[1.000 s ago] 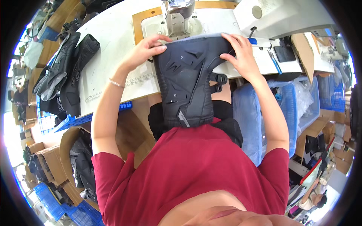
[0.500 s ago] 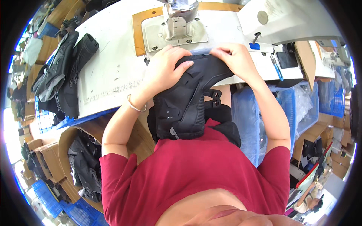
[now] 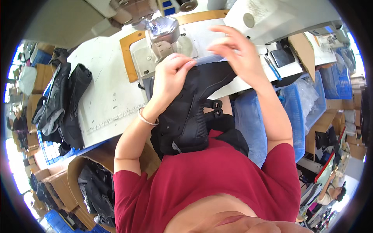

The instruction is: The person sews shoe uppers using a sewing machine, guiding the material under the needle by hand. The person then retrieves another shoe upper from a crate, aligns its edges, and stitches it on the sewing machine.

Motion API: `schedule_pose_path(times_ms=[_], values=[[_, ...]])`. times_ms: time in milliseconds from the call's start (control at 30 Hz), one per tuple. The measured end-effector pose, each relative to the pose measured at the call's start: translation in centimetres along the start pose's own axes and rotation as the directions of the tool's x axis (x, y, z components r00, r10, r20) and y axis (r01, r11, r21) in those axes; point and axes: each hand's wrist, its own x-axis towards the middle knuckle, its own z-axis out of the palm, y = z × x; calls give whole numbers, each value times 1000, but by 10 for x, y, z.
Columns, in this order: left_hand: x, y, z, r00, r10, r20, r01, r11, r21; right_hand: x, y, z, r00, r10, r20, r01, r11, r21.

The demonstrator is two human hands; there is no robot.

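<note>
A black boot upper [image 3: 186, 116] with ribbed panels and buckles on its right side lies between my lap and the edge of the white sewing table. My left hand [image 3: 171, 75] pinches the upper's far edge, thumb against fingers, just in front of the sewing machine's metal post [image 3: 163, 40]. My right hand [image 3: 241, 56] is raised off the far right corner of the upper, its fingers apart and holding nothing that I can see. A bluish translucent strip [image 3: 210, 59] shows along the far edge between the hands.
The machine head [image 3: 132, 11] overhangs the far left. Several black uppers [image 3: 58, 101] hang over the table's left end. At right lie a blue-handled tool [image 3: 272, 68] and a dark phone-like slab [image 3: 283, 57]. Blue plastic crates [image 3: 293, 116] and a carton [image 3: 74, 174] flank me.
My right hand has let go of the upper's edge and lifted away, fingers spreading. My left hand keeps its pinch. The view has shifted, bringing the machine head into sight.
</note>
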Motion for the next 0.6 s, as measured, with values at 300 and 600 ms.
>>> schedule_pose_path(times_ms=[300,600], values=[[-6,23,2,997,-63,-47,66,995,77,-123,161,-121,867,33,-497,-485,286,-827],[-3,3,0,978,-153,-144,140,985,-98,-115,144,-112,717,143,-683,-551,715,-429]])
